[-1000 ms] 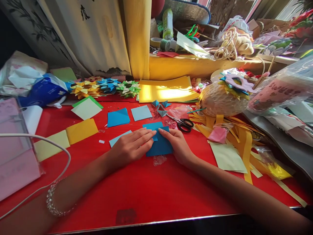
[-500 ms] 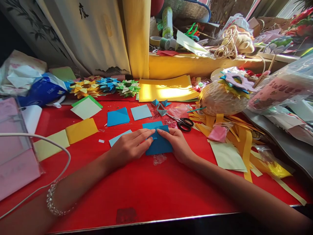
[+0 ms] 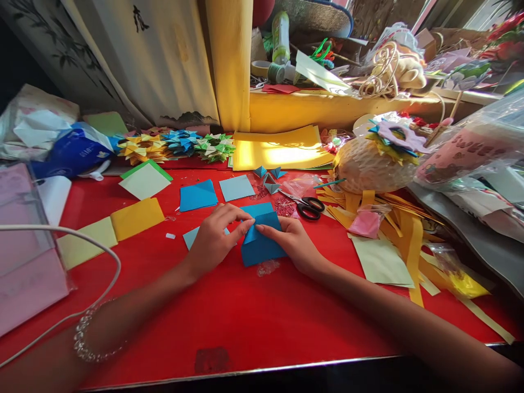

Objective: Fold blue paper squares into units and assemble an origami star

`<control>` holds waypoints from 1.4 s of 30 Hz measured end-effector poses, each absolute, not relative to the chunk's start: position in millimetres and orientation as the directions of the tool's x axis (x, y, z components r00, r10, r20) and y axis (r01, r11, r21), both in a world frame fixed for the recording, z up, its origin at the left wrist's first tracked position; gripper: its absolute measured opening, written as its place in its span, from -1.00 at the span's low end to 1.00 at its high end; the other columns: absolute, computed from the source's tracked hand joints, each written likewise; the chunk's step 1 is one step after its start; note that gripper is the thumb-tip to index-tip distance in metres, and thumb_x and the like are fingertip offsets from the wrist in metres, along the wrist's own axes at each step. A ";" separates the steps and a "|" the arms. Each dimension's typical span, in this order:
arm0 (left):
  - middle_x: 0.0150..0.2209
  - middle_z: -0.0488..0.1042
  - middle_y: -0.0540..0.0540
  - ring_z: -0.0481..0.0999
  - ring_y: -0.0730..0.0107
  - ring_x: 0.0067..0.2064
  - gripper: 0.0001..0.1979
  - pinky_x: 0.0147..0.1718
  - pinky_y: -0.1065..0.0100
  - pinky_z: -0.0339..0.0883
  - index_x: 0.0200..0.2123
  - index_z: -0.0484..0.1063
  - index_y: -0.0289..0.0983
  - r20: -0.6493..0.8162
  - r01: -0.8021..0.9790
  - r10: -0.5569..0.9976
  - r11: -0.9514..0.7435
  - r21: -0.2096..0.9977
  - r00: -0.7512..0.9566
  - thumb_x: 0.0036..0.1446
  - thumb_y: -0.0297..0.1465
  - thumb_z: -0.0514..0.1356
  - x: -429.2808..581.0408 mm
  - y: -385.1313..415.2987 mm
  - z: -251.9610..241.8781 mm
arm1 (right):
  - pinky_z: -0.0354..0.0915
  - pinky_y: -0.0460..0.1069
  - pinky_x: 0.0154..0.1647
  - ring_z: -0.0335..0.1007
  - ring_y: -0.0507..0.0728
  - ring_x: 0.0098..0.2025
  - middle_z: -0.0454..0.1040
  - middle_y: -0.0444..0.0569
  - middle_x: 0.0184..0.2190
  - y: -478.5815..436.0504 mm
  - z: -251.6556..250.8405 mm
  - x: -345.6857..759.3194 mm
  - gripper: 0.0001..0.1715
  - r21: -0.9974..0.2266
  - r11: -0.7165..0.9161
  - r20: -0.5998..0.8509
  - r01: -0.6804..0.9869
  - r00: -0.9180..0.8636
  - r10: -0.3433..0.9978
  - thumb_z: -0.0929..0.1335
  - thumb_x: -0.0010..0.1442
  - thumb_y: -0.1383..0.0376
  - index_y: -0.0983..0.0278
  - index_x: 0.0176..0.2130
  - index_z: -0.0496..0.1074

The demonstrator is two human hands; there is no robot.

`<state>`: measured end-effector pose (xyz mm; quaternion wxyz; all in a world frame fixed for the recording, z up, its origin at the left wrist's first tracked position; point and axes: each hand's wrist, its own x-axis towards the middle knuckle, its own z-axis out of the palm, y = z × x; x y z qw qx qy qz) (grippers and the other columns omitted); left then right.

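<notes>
A blue square of paper [image 3: 258,246] lies on the red table [image 3: 229,322] in front of me, partly folded. My left hand [image 3: 213,240] pinches its upper left corner, which is lifted and turned inward. My right hand [image 3: 292,243] rests on the sheet's right side, its index finger pressing near the fold. Another blue sheet [image 3: 256,209] peeks out just behind the folded one.
Black-handled scissors [image 3: 305,206] lie just right of my hands. Loose blue [image 3: 197,195], yellow [image 3: 136,217] and green [image 3: 145,180] squares lie to the left. Folded paper pieces [image 3: 176,144] sit at the back, yellow strips [image 3: 405,229] at right, a white cable [image 3: 94,256] at left.
My left hand went from lying flat on the blue sheet to pinching and lifting its corner into a fold. The right hand stayed pressing the sheet.
</notes>
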<state>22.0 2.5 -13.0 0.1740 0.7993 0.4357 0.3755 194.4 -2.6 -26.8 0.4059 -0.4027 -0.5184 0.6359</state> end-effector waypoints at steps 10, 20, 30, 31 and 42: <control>-0.40 0.38 -0.02 0.36 0.42 -0.33 -0.77 -0.32 0.39 0.24 -0.41 0.37 -0.26 0.227 0.450 0.950 -0.301 0.840 0.213 0.12 -0.23 0.07 24.7 -0.9 -9.8 | 0.13 -0.11 -0.49 0.22 -0.01 -0.51 0.41 -0.14 -0.50 -2.6 -30.0 194.5 -0.66 -0.994 -0.104 -0.102 0.015 -0.395 0.913 0.37 -0.02 0.09 0.33 -0.36 0.44; -0.47 0.34 -0.01 0.34 0.41 -0.36 -0.75 -0.40 0.41 0.21 -0.47 0.32 -0.26 0.255 0.520 0.924 -0.372 0.769 0.285 0.11 -0.21 0.06 24.1 1.9 -12.3 | 0.15 -0.11 -0.48 0.20 -0.03 -0.53 0.38 -0.14 -0.53 -1.3 -28.0 194.5 -0.70 -0.982 -0.135 -0.086 -0.132 -0.327 0.941 0.37 0.00 0.13 0.34 -0.43 0.40; -0.49 0.32 0.01 0.31 0.44 -0.38 -0.77 -0.39 0.41 0.19 -0.52 0.28 -0.26 0.230 0.462 0.934 -0.337 0.820 0.275 0.09 -0.26 0.07 21.8 0.1 -6.5 | 0.26 -0.05 -0.42 0.30 0.02 -0.50 0.44 -0.12 -0.51 3.2 -27.8 195.3 -0.70 -0.932 -0.218 -0.153 -0.288 -0.231 0.961 0.43 -0.11 0.14 0.31 -0.42 0.42; -0.49 0.32 0.01 0.30 0.44 -0.39 -0.77 -0.39 0.41 0.19 -0.52 0.28 -0.26 0.234 0.451 0.936 -0.335 0.827 0.264 0.09 -0.27 0.07 21.5 -0.3 -6.3 | 0.26 -0.05 -0.41 0.31 0.02 -0.50 0.44 -0.12 -0.51 3.3 -27.9 195.4 -0.70 -0.934 -0.216 -0.151 -0.283 -0.233 0.961 0.43 -0.11 0.14 0.31 -0.41 0.43; -0.45 0.35 -0.01 0.32 0.42 -0.36 -0.78 -0.36 0.41 0.22 -0.44 0.35 -0.26 0.269 0.416 0.934 -0.347 0.840 0.237 0.09 -0.23 0.08 23.3 1.5 -11.2 | 0.18 -0.09 -0.48 0.26 0.00 -0.51 0.42 -0.13 -0.50 -1.9 -27.2 195.3 -0.68 -0.993 -0.121 -0.104 -0.012 -0.429 0.897 0.38 -0.02 0.12 0.33 -0.36 0.43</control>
